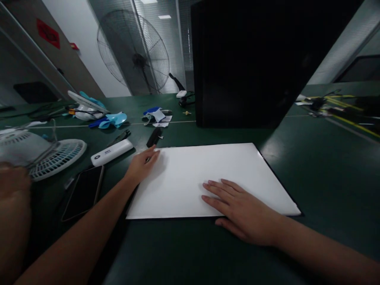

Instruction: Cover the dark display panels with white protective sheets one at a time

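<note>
A large white sheet (pixel 184 182) with dark edges lies flat on the dark green table. My left hand (pixel 141 165) rests at its far left corner, thumb and index finger stretched along the corner with a small gap between them; the other fingers are mostly hidden. Flat on the sheet's near right part is my right hand (pixel 237 208), fingers extended and slightly spread, the thumb past the near edge. A black phone (pixel 83 192) and a white power bank (pixel 112 152) lie left of my left hand. Just beyond it sits a small black object (pixel 153 137).
Another person's hand (pixel 13 182), blurred, is at the far left beside a white fan (pixel 69 152). A black monitor (pixel 252 67) stands behind the sheet. Scraps of cloth and paper (pixel 157 116) and blue pieces (pixel 114 120) lie at the back left; yellow-striped items (pixel 341 105) at the right.
</note>
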### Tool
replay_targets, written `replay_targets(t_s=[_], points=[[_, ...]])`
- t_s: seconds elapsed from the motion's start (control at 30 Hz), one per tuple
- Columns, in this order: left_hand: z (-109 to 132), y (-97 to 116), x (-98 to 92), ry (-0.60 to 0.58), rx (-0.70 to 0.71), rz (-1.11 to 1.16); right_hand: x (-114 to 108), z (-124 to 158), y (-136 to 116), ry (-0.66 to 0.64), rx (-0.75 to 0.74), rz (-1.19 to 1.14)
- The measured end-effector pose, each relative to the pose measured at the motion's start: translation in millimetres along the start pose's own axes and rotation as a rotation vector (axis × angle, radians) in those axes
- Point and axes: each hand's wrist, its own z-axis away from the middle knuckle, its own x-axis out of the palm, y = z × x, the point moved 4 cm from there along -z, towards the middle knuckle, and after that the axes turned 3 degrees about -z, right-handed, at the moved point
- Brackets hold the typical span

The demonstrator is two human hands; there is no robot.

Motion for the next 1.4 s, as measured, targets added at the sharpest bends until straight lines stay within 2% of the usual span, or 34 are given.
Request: replay_targets(t_s=[0.1,0.2,0.33,0.5,0.6,0.87,1.0,1.13,1.2,1.27,1.4], points=[[-6,-7,-3.6,0.076,-0.016,0.011,-1,-1,1,0.006,-0.012,0.015],[-13,-11,3.2,-0.036,0.036,-0.072,-5,1,0,0.065,-0.073,0.053],[-18,-13,11.1,-0.151,0.066,-0.202,-8,4,-4,0.249,-0.162,0.115],[-19,-10,8.5,-0.178,0.053,-0.211,-7,8,-12,0.519,-0.259,0.196],[-18,-7,6.0,-0.164,0.047,-0.185,-9,7,-21,0.594,-0.313,0.219],[-17,-11,4.8,-0.129,0.033,-0.043,-20,14,-37,0.558,-0.435,0.356],[-16,-14,0.9,-0.103,0.014,0.136,-25,29,-26,0.552,-0.421,0.428],[-15,-13,-3.8,-0.097,0.006,0.186,-29,41,-11,0.488,-0.385,0.518],[-14,-15,-6.1,-0.097,-0.026,0.184,-34,46,-6,0.51,-0.347,0.509],[-12,-17,-8.0,-0.103,-0.051,0.189,-43,49,-2,0.587,-0.292,0.462],[-7,-17,-10.5,-0.141,0.009,0.175,-59,59,5,0.681,-0.177,0.464]])
